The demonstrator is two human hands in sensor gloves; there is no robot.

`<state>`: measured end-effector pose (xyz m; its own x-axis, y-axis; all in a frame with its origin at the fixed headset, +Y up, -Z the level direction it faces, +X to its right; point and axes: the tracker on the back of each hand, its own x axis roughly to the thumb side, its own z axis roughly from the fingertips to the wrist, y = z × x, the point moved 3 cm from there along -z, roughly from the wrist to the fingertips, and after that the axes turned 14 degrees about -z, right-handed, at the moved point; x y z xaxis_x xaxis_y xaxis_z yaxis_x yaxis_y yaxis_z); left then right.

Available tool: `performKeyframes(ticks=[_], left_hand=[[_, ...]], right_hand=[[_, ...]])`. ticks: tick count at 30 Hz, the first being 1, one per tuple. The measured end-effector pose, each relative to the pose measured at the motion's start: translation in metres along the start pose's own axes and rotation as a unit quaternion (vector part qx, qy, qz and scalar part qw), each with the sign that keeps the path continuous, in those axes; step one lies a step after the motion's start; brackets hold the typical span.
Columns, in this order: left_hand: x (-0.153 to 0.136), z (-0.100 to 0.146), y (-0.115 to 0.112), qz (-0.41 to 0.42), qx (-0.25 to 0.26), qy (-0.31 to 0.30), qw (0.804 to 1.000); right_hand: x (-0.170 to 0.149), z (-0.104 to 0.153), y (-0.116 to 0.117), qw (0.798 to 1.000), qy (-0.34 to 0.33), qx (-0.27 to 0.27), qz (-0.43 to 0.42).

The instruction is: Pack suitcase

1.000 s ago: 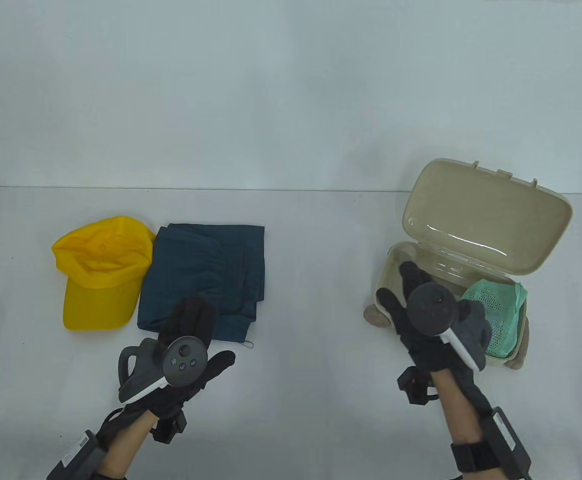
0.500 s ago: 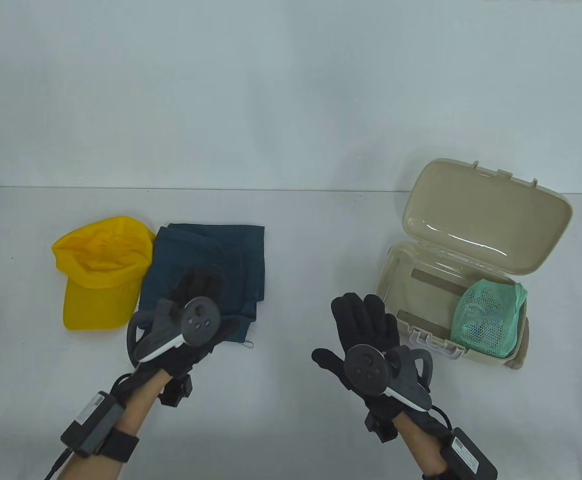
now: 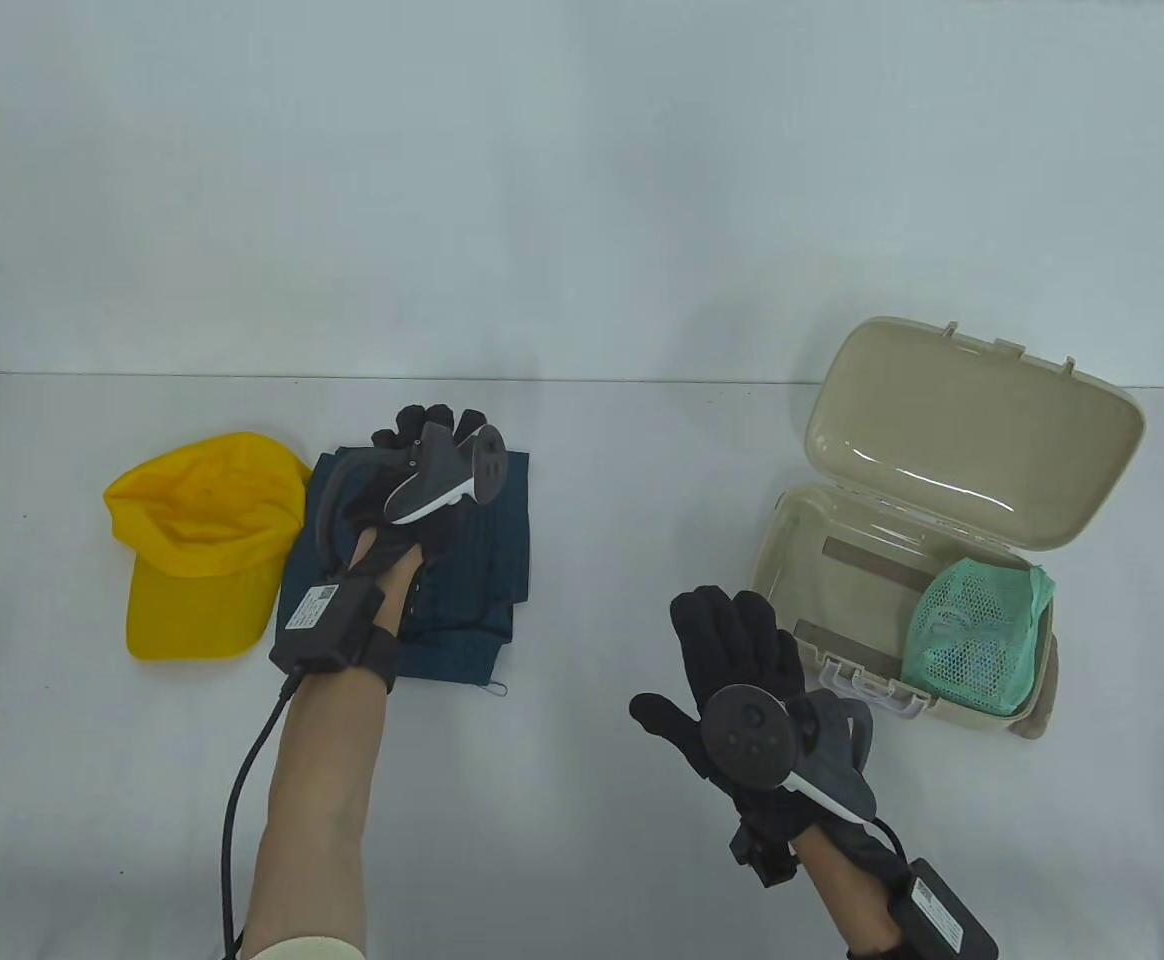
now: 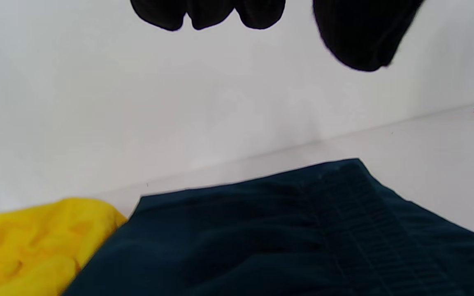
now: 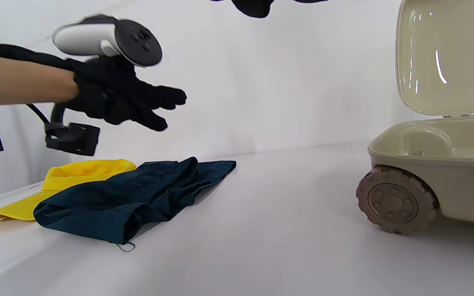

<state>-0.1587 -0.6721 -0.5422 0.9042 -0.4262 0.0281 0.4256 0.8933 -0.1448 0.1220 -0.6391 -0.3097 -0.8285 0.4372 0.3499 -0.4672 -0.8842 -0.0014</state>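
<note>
My left grip (image 3: 412, 480) hovers open above the folded navy garment (image 3: 462, 560), holding nothing; my right grip (image 3: 742, 680) hangs open beside the suitcase (image 3: 942, 500)

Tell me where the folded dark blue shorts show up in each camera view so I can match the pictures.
Table view: dark blue shorts left of centre, under the left hand.
Left wrist view: shorts fill the bottom, below the fingertips.
Right wrist view: shorts lower left, on the table.
Shared landmark: the yellow cap, touching the shorts' left edge in every view.
</note>
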Motion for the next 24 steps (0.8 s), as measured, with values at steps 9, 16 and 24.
performKeyframes(ticks=[9, 16, 24], left_hand=[[0.021, -0.035, -0.059, -0.012, -0.115, -0.024, 0.993], [0.026, -0.039, -0.065, -0.008, -0.125, -0.047, 0.991], [0.013, -0.022, -0.055, -0.044, -0.058, -0.036, 0.997]], right_hand=[[-0.002, -0.002, 0.006, 1.0, 0.004, 0.014, 0.003], [-0.005, -0.005, 0.011, 1.0, 0.014, 0.025, 0.004], [-0.003, -0.004, 0.012, 0.999, 0.015, 0.03, 0.006]])
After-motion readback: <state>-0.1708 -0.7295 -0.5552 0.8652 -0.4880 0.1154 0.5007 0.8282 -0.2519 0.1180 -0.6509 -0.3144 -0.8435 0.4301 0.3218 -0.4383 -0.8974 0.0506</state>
